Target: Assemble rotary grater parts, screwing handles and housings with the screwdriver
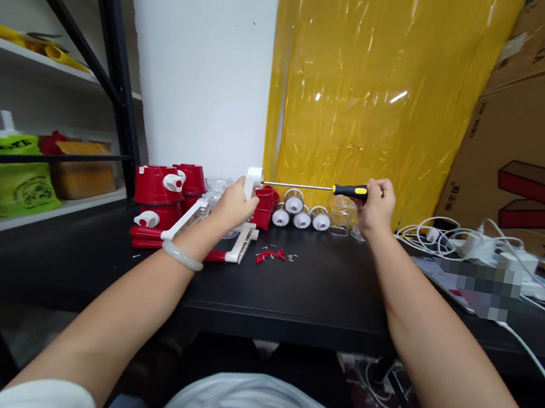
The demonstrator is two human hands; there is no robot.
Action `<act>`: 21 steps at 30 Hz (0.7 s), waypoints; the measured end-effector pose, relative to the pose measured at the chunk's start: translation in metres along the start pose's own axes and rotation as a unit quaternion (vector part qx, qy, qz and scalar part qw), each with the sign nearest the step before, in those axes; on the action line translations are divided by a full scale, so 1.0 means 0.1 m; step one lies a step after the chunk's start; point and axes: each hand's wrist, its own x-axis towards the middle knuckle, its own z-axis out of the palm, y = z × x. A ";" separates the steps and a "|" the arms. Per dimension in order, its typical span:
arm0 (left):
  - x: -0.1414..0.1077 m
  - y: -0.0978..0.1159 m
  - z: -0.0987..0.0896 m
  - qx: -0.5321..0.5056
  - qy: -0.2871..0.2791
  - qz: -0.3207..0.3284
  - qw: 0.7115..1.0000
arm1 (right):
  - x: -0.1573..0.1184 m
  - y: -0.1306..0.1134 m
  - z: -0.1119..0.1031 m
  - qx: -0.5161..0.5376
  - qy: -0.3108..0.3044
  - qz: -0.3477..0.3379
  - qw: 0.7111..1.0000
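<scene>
My left hand (236, 206) is closed around a white plastic part (254, 174), raised above the table. In my right hand (377, 208) is a screwdriver (307, 186) with a black and yellow handle, held level. Its tip meets the right side of the white part; the exact contact is too small to make out. Below my left hand lie white frame pieces (243, 244) and red handles (148, 237). Small red pieces and screws (271, 255) are scattered between my hands on the black table (287, 298).
Red housings with white knobs (160, 185) stand at the left. Several silver-white cylinders (302, 218) and clear cups (341, 216) line the back. White cables, chargers (518, 261) and a tablet (443, 280) occupy the right. A black shelf frame (110, 14) rises at the left.
</scene>
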 end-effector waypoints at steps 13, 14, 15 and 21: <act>0.01 -0.05 0.03 -0.033 -0.047 -0.054 0.997 | 0.00 0.01 -0.02 -0.009 -0.071 0.121 0.990; 0.01 -0.07 0.04 -0.034 -0.052 -0.057 0.996 | 0.01 0.03 -0.05 -0.023 -0.072 0.117 0.990; 0.02 -0.10 0.06 -0.038 -0.057 -0.060 0.996 | 0.02 0.04 -0.07 -0.036 -0.075 0.115 0.990; 0.00 -0.12 0.09 -0.085 -0.100 -0.087 0.987 | 0.02 0.09 -0.10 -0.049 -0.095 0.158 0.982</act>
